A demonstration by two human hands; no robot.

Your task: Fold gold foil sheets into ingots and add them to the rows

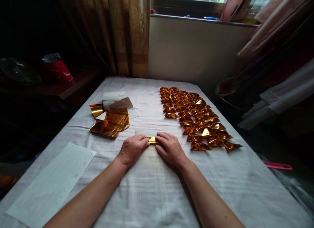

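Right, table under a white cloth (152, 188), curtain (117, 32) and windowsill (201, 19) at the far end, room dim. Stack of flat gold foil sheets (111, 122) far left, rows of folded gold pieces (196, 118) to the right, white paper sheet (52, 184) near left. Gold foil strip (153, 140) lies mid-table on the cloth, long axis left-right across me. My left hand (132, 149) and right hand (170, 149) are both palm down, fingers together and curled, tips pressing the strip's two ends. Only its middle shows between the fingertips.
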